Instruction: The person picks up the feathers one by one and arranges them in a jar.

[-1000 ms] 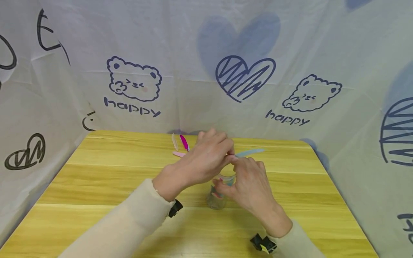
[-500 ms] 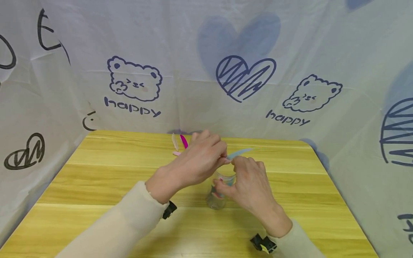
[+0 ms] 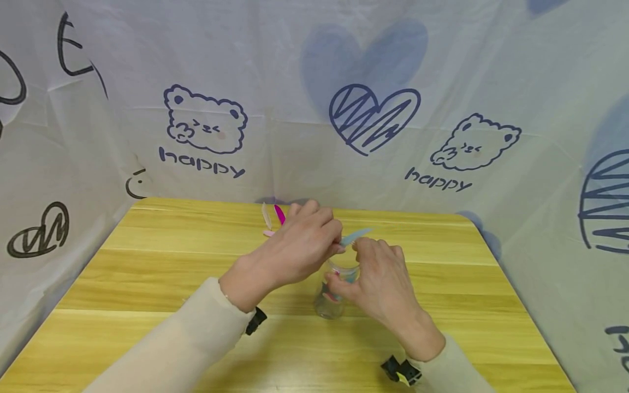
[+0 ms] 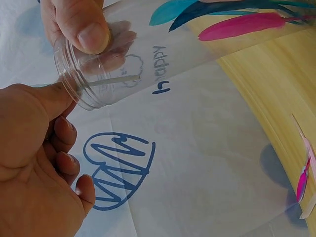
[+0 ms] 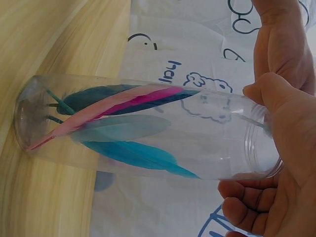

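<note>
A clear plastic jar (image 3: 328,308) stands on the table, its mouth uncovered. My right hand (image 3: 385,278) grips it near the threaded rim. Inside lie several feathers, among them a turquoise feather (image 5: 133,155), a pink feather (image 5: 94,106) and a dark teal feather (image 4: 205,14). Above the mouth my left hand (image 3: 295,245) pinches a light blue feather (image 3: 357,236) between thumb and fingers. Its pale quill (image 4: 116,79) reaches through the opening into the neck, as the left wrist view shows. The fingertips are right at the rim.
Behind the left hand, a magenta feather (image 3: 279,214), a cream feather (image 3: 266,216) and a pale pink feather (image 3: 268,233) lie near the far edge of the wooden table (image 3: 172,267). A printed cloth (image 3: 295,147) hangs directly behind and along the sides.
My left hand has shifted left and slightly down, bringing the light blue feather left over the jar's mouth. The right hand and the jar have stayed in place.
</note>
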Motion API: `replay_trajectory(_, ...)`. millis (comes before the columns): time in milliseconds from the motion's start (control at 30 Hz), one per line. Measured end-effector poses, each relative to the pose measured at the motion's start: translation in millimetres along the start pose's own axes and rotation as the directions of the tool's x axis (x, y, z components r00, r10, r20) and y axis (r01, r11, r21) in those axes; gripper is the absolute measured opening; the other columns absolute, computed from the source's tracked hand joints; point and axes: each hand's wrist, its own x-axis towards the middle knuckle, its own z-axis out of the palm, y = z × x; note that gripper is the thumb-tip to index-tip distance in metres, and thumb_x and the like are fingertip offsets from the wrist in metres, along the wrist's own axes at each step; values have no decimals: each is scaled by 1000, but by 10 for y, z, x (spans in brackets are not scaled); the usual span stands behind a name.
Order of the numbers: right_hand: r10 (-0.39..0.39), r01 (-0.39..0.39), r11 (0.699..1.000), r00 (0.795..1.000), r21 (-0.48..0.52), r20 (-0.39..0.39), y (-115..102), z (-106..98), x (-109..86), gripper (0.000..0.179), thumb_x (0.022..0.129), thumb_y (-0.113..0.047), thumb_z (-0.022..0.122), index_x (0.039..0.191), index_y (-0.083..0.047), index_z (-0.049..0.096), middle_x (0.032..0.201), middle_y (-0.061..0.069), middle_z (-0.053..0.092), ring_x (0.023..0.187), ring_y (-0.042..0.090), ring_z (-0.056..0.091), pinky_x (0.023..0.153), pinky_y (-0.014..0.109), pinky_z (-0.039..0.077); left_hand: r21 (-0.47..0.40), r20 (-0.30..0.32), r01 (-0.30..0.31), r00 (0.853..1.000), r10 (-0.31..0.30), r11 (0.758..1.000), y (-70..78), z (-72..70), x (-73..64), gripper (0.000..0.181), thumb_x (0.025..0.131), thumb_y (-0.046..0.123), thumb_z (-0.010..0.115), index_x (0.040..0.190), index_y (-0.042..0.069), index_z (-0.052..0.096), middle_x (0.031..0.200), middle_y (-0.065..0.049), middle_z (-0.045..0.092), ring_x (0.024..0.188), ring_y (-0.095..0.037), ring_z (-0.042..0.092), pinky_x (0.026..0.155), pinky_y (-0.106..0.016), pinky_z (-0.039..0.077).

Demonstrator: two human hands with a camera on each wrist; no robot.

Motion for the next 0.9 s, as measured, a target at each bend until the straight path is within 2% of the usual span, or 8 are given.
replay_trajectory(267,-9,9,1000,1000,-3,-4,3,4,-2,56,76,-54,83,97,-10,56,77,-2,54,66,18,47,67,35,33,-2,19,8,1000,-7,1000,-3,5,0,21,100,30,75,90,15,63,85,4,53,82,-21,41,75,-35,29)
replay_trajectory(533,-25,25,1000,1000,-6,-5,4,-1,-1,58,76,-57,85,94,-11,54,73,-5,46,65,16,44,67,35,32,23,75,54,996,-56,998,-3,-39,11,21,97,35,78,95,16,69,89,4,58,88,-21,48,78,-37,35)
replay_trajectory(900,-25,25,1000,1000,-7,5,-3,-9,-1,59,76,-56,87,96,-11,54,73,-5,45,65,17,43,67,35,32,37,126,75,989,-79,997,13,-53,-5,21,103,36,69,108,15,71,98,2,61,96,-23,51,82,-40,39)
